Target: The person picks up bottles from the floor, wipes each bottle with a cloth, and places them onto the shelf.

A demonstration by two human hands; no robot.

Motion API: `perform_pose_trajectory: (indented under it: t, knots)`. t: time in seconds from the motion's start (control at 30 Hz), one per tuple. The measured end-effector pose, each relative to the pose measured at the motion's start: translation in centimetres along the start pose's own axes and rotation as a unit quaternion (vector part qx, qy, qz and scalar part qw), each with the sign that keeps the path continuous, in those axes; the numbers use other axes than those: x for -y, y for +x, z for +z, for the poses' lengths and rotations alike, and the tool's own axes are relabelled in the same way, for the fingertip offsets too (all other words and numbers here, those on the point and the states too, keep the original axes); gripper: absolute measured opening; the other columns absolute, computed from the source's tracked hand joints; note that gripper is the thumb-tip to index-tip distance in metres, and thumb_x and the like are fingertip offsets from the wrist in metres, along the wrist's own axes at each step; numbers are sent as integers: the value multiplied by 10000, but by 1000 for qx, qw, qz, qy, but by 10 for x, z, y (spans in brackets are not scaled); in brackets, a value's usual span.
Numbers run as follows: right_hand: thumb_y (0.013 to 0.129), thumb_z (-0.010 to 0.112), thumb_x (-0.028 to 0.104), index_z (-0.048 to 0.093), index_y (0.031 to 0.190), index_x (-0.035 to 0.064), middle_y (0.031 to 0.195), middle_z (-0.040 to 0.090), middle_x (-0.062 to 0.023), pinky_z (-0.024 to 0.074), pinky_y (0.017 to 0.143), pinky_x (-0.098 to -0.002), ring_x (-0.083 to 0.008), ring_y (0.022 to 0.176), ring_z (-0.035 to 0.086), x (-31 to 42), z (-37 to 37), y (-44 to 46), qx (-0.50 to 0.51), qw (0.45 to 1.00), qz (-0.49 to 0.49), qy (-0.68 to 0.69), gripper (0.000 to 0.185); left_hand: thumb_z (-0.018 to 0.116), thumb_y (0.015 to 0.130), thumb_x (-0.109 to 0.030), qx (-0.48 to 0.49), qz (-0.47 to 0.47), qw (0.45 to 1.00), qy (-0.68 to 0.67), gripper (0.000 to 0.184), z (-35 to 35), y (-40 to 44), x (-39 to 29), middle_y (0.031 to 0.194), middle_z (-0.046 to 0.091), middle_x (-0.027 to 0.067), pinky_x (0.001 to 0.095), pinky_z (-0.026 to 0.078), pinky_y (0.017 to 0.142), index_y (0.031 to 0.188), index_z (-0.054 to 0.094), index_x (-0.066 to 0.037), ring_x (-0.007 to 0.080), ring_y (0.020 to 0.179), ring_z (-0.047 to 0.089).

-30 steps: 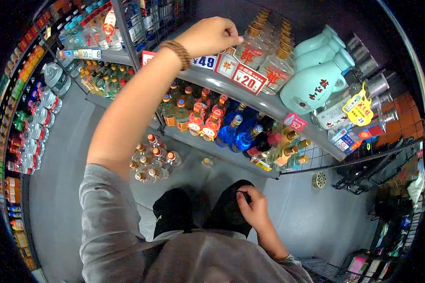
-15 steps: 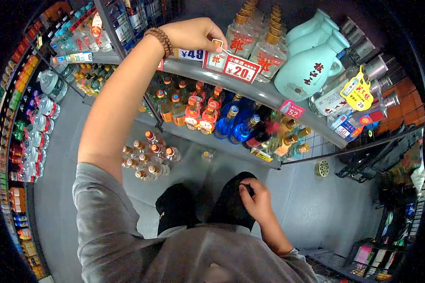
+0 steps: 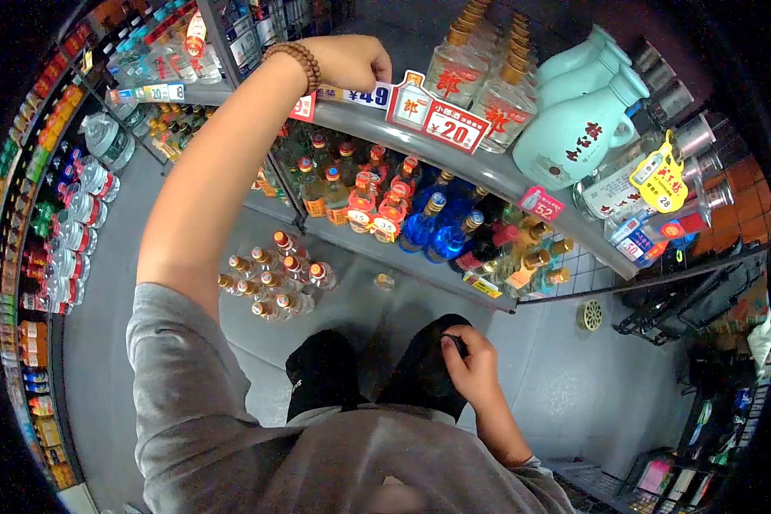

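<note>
Reaching over the shelf edge, my left hand has its fingers curled beside the blue-and-white price label; what they hold, if anything, is hidden. Right next to it stands the red-and-white "20" price tag, in front of clear bottles with gold caps. My right hand rests by my right knee, thumb and fingers closed around a small dark thing that I cannot make out.
Pale green jugs stand on the right of the shelf. Blue bottles and others fill the level below. Several bottles with orange-red caps stand on the floor. Water bottles line the left side.
My left hand has moved left along the shelf edge, away from the clear bottles and past the "20" tag. My right hand stays by my knee, and the view has shifted slightly.
</note>
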State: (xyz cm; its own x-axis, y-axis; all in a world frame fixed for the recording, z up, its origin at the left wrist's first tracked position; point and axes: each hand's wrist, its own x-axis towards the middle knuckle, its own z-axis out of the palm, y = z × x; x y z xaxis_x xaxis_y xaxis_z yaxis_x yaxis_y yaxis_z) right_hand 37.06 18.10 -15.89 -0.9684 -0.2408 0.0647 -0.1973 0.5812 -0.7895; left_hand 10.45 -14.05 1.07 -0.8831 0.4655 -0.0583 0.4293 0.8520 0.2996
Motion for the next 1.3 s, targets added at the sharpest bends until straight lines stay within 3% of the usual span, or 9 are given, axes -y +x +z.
perform_pose_trajectory:
  t: [0.47, 0.53, 0.63, 0.73, 0.8, 0.93, 1.03, 1.17, 1.3]
  knots:
    - [791, 608, 99, 608, 882, 2, 864, 644, -169, 502, 702, -362, -339, 784, 629, 0, 3, 2, -3, 1000, -23, 9, 133, 583, 712, -137, 35, -45, 998, -27, 268, 5, -14, 8, 838, 676, 129, 330, 501, 709, 933, 669, -12, 227, 756, 639]
    - [789, 609, 91, 609, 883, 1, 861, 643, -172, 500, 701, -360, -338, 784, 629, -3, 4, 2, 2, 1000, -22, 14, 131, 583, 747, -155, -260, 168, 951, 18, 345, 17, -22, 9, 853, 670, 104, 315, 505, 672, 1064, 622, -28, 189, 749, 633]
    - [793, 602, 51, 607, 884, -10, 851, 639, -170, 491, 705, -355, -331, 776, 623, -7, 5, -1, -16, 999, -10, 29, 110, 683, 796, -116, -302, 95, 919, -237, 396, 14, -61, -18, 1007, 572, 95, 264, 486, 745, 1101, 483, 40, 143, 874, 570]
    - [801, 602, 47, 604, 884, -24, 840, 635, -152, 476, 721, -318, -268, 768, 615, -9, 6, -2, -16, 999, 5, 35, 110, 534, 802, -203, -453, 44, 841, -293, 393, 90, -117, -23, 864, 634, 99, 304, 471, 729, 1145, 536, -12, 177, 748, 588]
    - [808, 598, 45, 605, 892, -23, 842, 632, -137, 469, 725, -305, -239, 775, 607, -15, 10, -4, -7, 998, 36, 53, 108, 504, 805, -134, -405, 132, 742, -518, 108, 173, -144, -21, 736, 579, 81, 259, 440, 593, 836, 538, -36, 148, 637, 544]
    - [831, 585, 41, 608, 920, -13, 853, 623, -97, 453, 738, -277, -176, 793, 578, -32, 23, -7, -21, 995, 56, 75, 107, 506, 778, -43, -249, -194, 667, -675, 108, 388, -164, -44, 773, 598, 41, 233, 458, 636, 859, 576, -29, 110, 692, 565]
    - [842, 584, 51, 606, 933, -10, 871, 621, -97, 450, 756, -284, -176, 810, 576, -38, 31, -11, -10, 996, 68, 59, 112, 736, 691, -134, -173, -285, 743, -580, 571, 560, -154, -42, 1186, 521, 101, 324, 453, 884, 1196, 482, -52, 227, 1042, 529]
    - [856, 571, 63, 578, 945, -21, 912, 578, -58, 414, 755, -230, -110, 824, 515, -44, 40, -17, -42, 991, 103, 72, 123, 833, 568, -256, -139, -401, 827, -368, 955, 613, -113, -35, 1327, 407, 180, 433, 305, 1047, 1345, 308, -77, 365, 1243, 357]
    - [872, 554, 97, 550, 958, -10, 931, 568, -59, 393, 760, -223, -106, 829, 496, -68, 41, -27, -82, 977, 175, 91, 138, 841, 551, -256, -238, -411, 805, -357, 942, 625, -64, -36, 1277, 454, 181, 429, 346, 1012, 1320, 329, -68, 355, 1198, 413]
